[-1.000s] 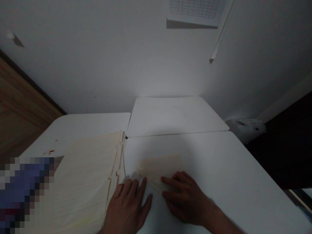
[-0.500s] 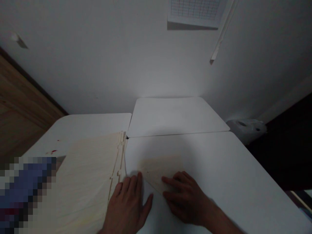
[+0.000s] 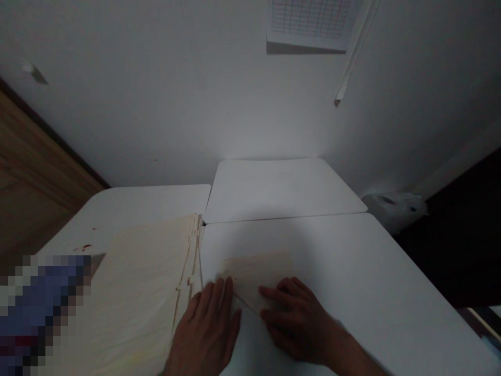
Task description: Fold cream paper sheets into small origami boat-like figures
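A small cream sheet of thin paper (image 3: 256,266) lies on the white table, with a slanting near edge. My left hand (image 3: 209,318) rests palm down at its left corner, fingers stretched out and fingertips touching the paper. At the paper's right side is my right hand (image 3: 299,318), its index finger lying over the sheet and its thumb at the slanting edge. Its other fingers are curled, and the hand covers part of the paper. Left of my hands lies a stack of larger cream sheets (image 3: 143,287) with uneven, layered right edges.
White table panels (image 3: 352,271) meet at seams, with another panel (image 3: 282,190) against the wall. Red marks (image 3: 86,246) spot the left panel. A clear plastic-wrapped bundle (image 3: 397,209) sits beyond the right edge. A gridded paper (image 3: 309,21) hangs on the wall. A blurred-out patch fills the lower left.
My left hand has shifted slightly right and its thumb has drawn in towards the fingers. The right hand stays nearly in place on the paper.
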Action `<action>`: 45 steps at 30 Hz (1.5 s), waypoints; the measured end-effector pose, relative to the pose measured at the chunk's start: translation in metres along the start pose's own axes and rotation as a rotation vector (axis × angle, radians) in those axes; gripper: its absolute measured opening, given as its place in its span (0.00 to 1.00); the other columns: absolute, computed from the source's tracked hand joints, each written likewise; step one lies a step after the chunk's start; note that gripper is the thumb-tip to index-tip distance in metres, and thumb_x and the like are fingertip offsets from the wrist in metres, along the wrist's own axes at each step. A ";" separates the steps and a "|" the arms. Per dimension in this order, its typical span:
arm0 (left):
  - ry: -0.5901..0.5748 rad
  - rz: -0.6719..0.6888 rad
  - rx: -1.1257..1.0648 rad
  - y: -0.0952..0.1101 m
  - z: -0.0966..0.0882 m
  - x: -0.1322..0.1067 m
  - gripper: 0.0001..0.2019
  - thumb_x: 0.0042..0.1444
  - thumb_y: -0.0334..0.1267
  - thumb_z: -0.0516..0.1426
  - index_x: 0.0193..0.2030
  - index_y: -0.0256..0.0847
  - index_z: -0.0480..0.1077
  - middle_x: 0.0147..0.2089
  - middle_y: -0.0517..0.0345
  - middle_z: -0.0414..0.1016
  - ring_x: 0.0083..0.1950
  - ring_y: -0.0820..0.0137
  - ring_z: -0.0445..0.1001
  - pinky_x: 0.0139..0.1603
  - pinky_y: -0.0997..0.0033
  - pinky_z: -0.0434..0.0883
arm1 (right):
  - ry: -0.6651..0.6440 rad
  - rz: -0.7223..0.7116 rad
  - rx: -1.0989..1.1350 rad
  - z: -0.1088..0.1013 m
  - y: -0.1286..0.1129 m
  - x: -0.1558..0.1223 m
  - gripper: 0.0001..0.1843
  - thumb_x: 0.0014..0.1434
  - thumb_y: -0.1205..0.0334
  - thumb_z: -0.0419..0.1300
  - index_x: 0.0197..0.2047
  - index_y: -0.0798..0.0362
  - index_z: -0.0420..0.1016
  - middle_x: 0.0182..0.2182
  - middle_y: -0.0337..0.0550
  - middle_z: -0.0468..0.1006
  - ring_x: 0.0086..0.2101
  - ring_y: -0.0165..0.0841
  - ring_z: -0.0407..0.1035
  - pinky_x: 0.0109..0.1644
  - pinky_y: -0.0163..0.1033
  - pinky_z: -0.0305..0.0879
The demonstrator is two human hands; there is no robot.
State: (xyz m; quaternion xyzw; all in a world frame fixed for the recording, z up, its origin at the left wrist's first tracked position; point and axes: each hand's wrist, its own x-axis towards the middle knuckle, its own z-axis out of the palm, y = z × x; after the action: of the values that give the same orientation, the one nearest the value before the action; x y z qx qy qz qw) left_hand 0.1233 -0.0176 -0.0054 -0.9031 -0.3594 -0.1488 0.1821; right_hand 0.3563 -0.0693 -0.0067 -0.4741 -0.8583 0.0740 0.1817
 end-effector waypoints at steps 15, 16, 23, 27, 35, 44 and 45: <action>-0.040 0.062 -0.415 0.013 0.014 0.028 0.09 0.60 0.28 0.49 0.35 0.38 0.70 0.37 0.50 0.72 0.41 0.60 0.72 0.43 0.55 0.74 | -0.015 -0.075 -0.047 -0.005 -0.002 -0.005 0.10 0.57 0.63 0.58 0.44 0.50 0.72 0.54 0.43 0.70 0.42 0.39 0.64 0.48 0.47 0.60; -0.041 0.053 -0.417 0.014 0.014 0.029 0.09 0.61 0.29 0.49 0.35 0.38 0.70 0.37 0.50 0.71 0.41 0.60 0.72 0.44 0.55 0.73 | -0.016 -0.072 -0.038 -0.006 -0.003 -0.007 0.09 0.57 0.63 0.58 0.43 0.50 0.72 0.52 0.43 0.72 0.41 0.38 0.64 0.48 0.46 0.60; -0.032 0.006 -0.354 0.019 0.016 0.028 0.10 0.54 0.41 0.59 0.38 0.36 0.71 0.44 0.44 0.73 0.45 0.53 0.71 0.45 0.49 0.72 | 0.026 -0.021 0.007 -0.003 -0.008 -0.019 0.03 0.57 0.64 0.59 0.37 0.50 0.72 0.39 0.40 0.75 0.37 0.35 0.64 0.46 0.44 0.61; -0.061 -0.007 -0.338 0.020 0.017 0.029 0.17 0.50 0.47 0.62 0.41 0.37 0.71 0.46 0.44 0.72 0.46 0.51 0.71 0.47 0.48 0.70 | 0.065 -0.001 0.050 -0.010 -0.004 -0.023 0.04 0.55 0.65 0.60 0.28 0.50 0.71 0.40 0.39 0.75 0.38 0.34 0.65 0.45 0.42 0.62; -0.096 0.007 -0.381 0.019 0.018 0.030 0.18 0.52 0.46 0.61 0.45 0.36 0.69 0.49 0.43 0.70 0.49 0.51 0.68 0.49 0.46 0.68 | 0.072 0.170 0.022 -0.040 0.028 -0.047 0.13 0.58 0.67 0.57 0.46 0.48 0.74 0.46 0.44 0.76 0.46 0.38 0.69 0.54 0.49 0.62; -0.157 0.132 -0.559 0.011 0.016 0.027 0.18 0.56 0.35 0.57 0.54 0.43 0.65 0.58 0.48 0.65 0.56 0.54 0.64 0.55 0.47 0.63 | -0.070 0.194 -0.014 -0.046 0.029 -0.052 0.15 0.59 0.61 0.57 0.50 0.42 0.73 0.54 0.39 0.71 0.53 0.39 0.65 0.60 0.51 0.59; -0.161 0.134 -0.563 0.010 0.017 0.026 0.20 0.56 0.37 0.58 0.55 0.44 0.64 0.61 0.48 0.63 0.57 0.54 0.63 0.56 0.46 0.63 | -0.074 0.192 -0.012 -0.046 0.028 -0.053 0.16 0.59 0.61 0.58 0.51 0.42 0.73 0.55 0.39 0.71 0.53 0.39 0.65 0.60 0.51 0.58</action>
State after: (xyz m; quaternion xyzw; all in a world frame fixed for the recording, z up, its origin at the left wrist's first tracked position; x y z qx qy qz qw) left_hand 0.1509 -0.0016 -0.0125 -0.9487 -0.2567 -0.1580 -0.0951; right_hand 0.4216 -0.1008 0.0145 -0.5523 -0.8154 0.1035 0.1390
